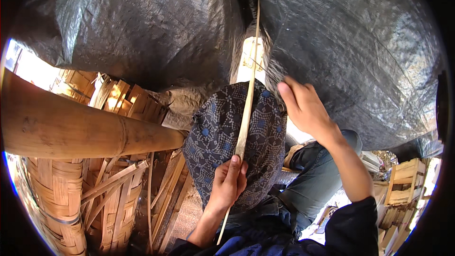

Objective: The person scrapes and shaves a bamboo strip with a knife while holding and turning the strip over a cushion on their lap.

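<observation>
A long, pale bamboo strip runs up the middle, narrowing toward the far end. My left hand is closed round its near part, thumb on top, and a thin tail comes out below the wrist. Under the strip lies a dark, rounded cloth bundle with white and blue patterning, over my lap. To the right of the strip, my right hand is raised with its fingers bent together. A fine dark line crosses the strip and leads toward these fingers; what they grip is hard to make out.
A thick bamboo pole juts in from the left, ending beside the cloth. Woven bamboo baskets and split slats stand below it. Black plastic sheeting hangs ahead on both sides. A wooden crate sits at right.
</observation>
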Demonstrator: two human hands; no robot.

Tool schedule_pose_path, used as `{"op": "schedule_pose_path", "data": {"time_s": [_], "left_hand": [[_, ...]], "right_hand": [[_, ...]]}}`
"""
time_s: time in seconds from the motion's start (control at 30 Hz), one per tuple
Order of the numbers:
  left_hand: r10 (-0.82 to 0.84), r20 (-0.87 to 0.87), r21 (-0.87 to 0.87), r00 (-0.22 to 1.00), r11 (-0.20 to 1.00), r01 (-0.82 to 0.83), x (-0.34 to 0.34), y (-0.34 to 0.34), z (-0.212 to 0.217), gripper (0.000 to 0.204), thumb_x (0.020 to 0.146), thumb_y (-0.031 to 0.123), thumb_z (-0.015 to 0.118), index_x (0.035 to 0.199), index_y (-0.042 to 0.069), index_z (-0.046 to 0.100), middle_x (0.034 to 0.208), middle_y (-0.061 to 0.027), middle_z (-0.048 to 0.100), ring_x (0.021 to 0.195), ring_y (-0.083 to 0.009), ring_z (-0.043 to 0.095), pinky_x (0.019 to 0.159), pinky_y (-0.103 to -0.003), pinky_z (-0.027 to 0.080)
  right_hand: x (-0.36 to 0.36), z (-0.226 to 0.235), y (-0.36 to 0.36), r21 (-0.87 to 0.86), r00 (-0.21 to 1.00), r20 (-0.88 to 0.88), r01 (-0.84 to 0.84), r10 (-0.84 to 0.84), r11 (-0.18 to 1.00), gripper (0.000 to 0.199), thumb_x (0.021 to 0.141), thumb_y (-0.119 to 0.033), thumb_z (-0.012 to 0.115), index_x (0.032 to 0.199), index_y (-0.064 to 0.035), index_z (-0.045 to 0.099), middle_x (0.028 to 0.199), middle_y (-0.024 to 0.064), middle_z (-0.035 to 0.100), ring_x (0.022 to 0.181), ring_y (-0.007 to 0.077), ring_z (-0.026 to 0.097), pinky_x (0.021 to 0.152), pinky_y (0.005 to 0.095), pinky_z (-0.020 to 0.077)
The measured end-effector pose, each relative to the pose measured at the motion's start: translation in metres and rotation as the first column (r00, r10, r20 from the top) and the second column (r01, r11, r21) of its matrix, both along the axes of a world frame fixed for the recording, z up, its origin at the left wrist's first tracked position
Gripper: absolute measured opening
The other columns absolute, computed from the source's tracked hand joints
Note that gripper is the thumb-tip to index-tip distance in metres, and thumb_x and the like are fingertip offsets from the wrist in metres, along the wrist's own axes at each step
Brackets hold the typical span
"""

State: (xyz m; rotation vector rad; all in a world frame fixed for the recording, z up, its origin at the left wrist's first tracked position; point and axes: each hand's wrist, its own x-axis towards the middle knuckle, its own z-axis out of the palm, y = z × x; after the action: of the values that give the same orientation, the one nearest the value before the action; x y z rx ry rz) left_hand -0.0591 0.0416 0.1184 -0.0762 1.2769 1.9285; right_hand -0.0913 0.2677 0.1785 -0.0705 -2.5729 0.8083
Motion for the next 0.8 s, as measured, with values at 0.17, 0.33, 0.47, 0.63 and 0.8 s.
{"op": "schedule_pose_path", "data": {"time_s": [0.17, 0.33, 0.47, 0.63, 0.8], "left_hand": [[-0.004, -0.087, -0.053, 0.996, 0.999, -0.001, -0.003, 0.007, 0.010, 0.040, 0.102, 0.036, 0.035, 0.086, 0.002, 0.052, 0.046, 0.0055, 0.036, 0.036, -0.0026, 0.029, 0.034, -0.021, 0.021], [0.013, -0.146, -0.059, 0.989, 0.998, -0.022, -0.004, 0.015, 0.004, 0.034, 0.102, 0.029, 0.038, 0.088, 0.001, 0.051, 0.045, 0.0041, 0.037, 0.032, -0.0041, 0.028, 0.033, -0.021, 0.023], [0.021, -0.207, -0.121, 0.978, 0.992, -0.047, -0.001, 0.021, 0.002, 0.033, 0.102, 0.027, 0.038, 0.087, 0.000, 0.052, 0.046, 0.0047, 0.038, 0.034, -0.0030, 0.030, 0.034, -0.020, 0.024], [0.033, -0.295, -0.191, 0.955, 0.977, -0.093, -0.001, 0.027, 0.005, 0.036, 0.102, 0.028, 0.038, 0.085, 0.000, 0.053, 0.047, 0.0048, 0.040, 0.036, -0.0023, 0.032, 0.035, -0.020, 0.025], [0.022, -0.286, -0.206, 0.958, 0.975, -0.084, -0.001, 0.032, 0.007, 0.036, 0.102, 0.028, 0.038, 0.085, 0.000, 0.054, 0.047, 0.0048, 0.040, 0.036, -0.0021, 0.032, 0.035, -0.019, 0.025]], "right_hand": [[0.053, -0.007, -0.017, 0.036, 0.927, 0.316, -0.225, 0.202, 0.974, 0.034, 0.095, -0.029, 0.050, 0.077, -0.0006, 0.054, 0.047, 0.0166, 0.051, 0.044, 0.0329, 0.056, 0.043, 0.0424, 0.0424], [0.071, -0.030, -0.016, 0.056, 0.893, 0.401, -0.247, 0.205, 0.967, 0.036, 0.093, -0.033, 0.054, 0.079, 0.0001, 0.056, 0.047, 0.0162, 0.053, 0.043, 0.0336, 0.057, 0.040, 0.0414, 0.0451], [0.067, -0.032, -0.018, 0.109, 0.881, 0.446, -0.228, 0.157, 0.968, 0.040, 0.092, -0.037, 0.055, 0.077, 0.0002, 0.057, 0.044, 0.0149, 0.052, 0.040, 0.0323, 0.057, 0.038, 0.0405, 0.0453], [0.058, -0.036, -0.014, 0.151, 0.884, 0.445, -0.234, 0.145, 0.960, 0.041, 0.092, -0.038, 0.055, 0.073, -0.0010, 0.056, 0.044, 0.0140, 0.052, 0.039, 0.0302, 0.057, 0.036, 0.0396, 0.0445], [0.034, -0.032, -0.010, 0.154, 0.913, 0.376, -0.231, 0.160, 0.961, 0.042, 0.093, -0.036, 0.053, 0.070, -0.0014, 0.055, 0.044, 0.0123, 0.052, 0.036, 0.0275, 0.054, 0.033, 0.0388, 0.0425]]}}
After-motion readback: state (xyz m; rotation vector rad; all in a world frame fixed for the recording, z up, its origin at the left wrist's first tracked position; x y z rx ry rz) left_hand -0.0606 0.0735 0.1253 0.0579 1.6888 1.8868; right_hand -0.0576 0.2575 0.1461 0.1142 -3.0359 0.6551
